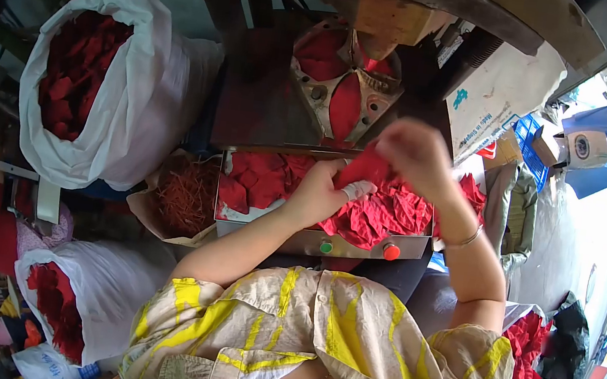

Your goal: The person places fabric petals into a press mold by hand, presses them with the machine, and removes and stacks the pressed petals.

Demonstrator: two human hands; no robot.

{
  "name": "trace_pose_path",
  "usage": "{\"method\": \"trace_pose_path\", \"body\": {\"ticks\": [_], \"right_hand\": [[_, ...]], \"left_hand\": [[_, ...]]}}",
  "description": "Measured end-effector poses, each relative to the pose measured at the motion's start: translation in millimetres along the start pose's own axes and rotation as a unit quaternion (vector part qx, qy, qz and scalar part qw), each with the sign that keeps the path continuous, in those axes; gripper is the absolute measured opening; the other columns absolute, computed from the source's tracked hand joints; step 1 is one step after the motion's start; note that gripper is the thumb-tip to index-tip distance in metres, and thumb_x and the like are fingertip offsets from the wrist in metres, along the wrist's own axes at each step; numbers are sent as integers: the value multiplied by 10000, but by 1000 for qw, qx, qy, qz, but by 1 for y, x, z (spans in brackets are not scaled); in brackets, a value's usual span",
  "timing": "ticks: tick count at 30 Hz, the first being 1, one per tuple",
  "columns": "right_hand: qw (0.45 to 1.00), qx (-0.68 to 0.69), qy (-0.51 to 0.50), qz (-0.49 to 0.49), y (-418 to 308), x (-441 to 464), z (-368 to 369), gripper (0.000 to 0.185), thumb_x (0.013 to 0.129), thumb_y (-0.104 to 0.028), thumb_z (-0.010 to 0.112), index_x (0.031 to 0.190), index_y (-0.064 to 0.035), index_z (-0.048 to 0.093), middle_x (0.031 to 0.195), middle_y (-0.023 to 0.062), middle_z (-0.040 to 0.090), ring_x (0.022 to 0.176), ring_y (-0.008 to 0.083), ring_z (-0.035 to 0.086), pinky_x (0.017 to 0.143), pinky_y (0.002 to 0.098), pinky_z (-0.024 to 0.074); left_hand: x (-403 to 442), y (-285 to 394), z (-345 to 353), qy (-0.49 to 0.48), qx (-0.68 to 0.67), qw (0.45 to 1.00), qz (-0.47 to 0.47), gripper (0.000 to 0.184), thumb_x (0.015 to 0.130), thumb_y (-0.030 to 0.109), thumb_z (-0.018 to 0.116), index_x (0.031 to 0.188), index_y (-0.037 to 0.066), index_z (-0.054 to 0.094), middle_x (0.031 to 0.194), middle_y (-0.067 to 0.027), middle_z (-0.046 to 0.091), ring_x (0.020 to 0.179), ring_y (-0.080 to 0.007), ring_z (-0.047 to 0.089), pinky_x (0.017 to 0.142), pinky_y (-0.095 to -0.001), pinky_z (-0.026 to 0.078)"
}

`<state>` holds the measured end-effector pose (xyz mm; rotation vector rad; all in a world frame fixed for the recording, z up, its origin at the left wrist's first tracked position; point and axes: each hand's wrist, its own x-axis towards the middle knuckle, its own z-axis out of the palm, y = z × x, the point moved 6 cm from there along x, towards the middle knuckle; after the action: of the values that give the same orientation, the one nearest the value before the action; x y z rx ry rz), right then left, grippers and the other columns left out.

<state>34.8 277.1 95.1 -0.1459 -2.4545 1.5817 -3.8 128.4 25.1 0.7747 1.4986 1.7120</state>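
Note:
My left hand (326, 192), with white wrapping on a finger, holds a folded red piece (364, 168) above the tray. Close by on the right, my right hand (412, 150) is blurred, its fingers curled at the upper end of that red piece; whether it grips it is unclear. Crumpled red pieces (369, 217) fill the tray (239, 215) under both hands. Just beyond stands a metal die (319, 99) with leaf-shaped openings, and red material shows inside them.
A green button (326, 247) and a red button (391, 252) sit on the front panel. White sacks of red pieces (152, 85) stand left and lower right. A paper bag (187, 197) holds reddish strips. Machine parts (387, 16) hang overhead.

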Motion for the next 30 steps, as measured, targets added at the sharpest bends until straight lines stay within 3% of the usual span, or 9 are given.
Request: {"method": "trace_pose_path", "body": {"ticks": [5,7,11,13,17,19,23,25,30], "right_hand": [[984,-169,46,32,-17,69,-83,119,896,-121,650,981,-41,676,699,26,619,613,98,581,551,260,464],[903,-278,-110,-308,-33,93,-68,95,902,-110,636,963,-49,672,802,51,642,730,112,617,633,263,488],[890,-264,-172,-328,-40,119,-40,122,913,-126,627,976,-25,658,843,43,649,762,134,617,681,292,493],[939,-191,-236,-160,-37,125,-36,120,912,-125,633,973,-26,662,923,50,647,794,128,614,685,293,501],[955,-131,-216,-152,-5,129,-32,142,905,-124,648,1002,-23,664,959,54,641,774,118,609,690,281,511],[961,-166,-123,-186,-7,123,-36,168,869,-78,686,1033,-49,671,1052,40,635,865,135,628,677,265,525],[976,-126,-42,-173,-3,117,-41,223,857,-95,703,1074,-58,669,958,34,660,819,142,636,669,277,530],[997,59,2,-40,-11,114,-44,226,876,-122,694,1081,-34,654,892,45,675,807,151,641,684,296,533],[913,345,213,-46,-52,142,-22,231,947,-170,600,1102,-2,636,1033,67,670,909,140,648,764,277,529]], "left_hand": [[-3,24,-11,1,-55,998,10,299,1010,162,534,1266,20,593,783,-47,645,675,-89,586,650,-229,496],[2,63,-20,22,-33,997,58,364,979,198,588,1296,19,581,765,-30,620,661,-83,564,626,-227,480],[22,118,-41,-9,-122,983,136,439,937,159,648,1327,-8,537,787,-69,634,662,-106,587,644,-249,488],[33,131,-47,-18,-136,978,159,450,915,179,682,1278,-35,524,803,-91,651,655,-116,591,647,-248,482],[50,146,-47,12,-93,983,157,339,897,155,699,1155,-38,594,774,-91,662,633,-116,592,619,-251,483],[60,144,-50,31,-78,986,144,292,895,147,701,1106,-38,619,761,-93,672,618,-115,594,600,-252,483],[76,142,-107,259,284,902,197,215,883,167,706,949,-37,690,728,-100,720,666,-168,696,620,-286,525],[78,134,-132,261,446,846,132,200,850,159,705,965,-4,703,747,-118,720,700,-229,715,657,-326,540],[63,127,-134,299,443,827,175,193,817,146,699,972,33,719,746,-135,706,714,-276,709,658,-355,539]]}}
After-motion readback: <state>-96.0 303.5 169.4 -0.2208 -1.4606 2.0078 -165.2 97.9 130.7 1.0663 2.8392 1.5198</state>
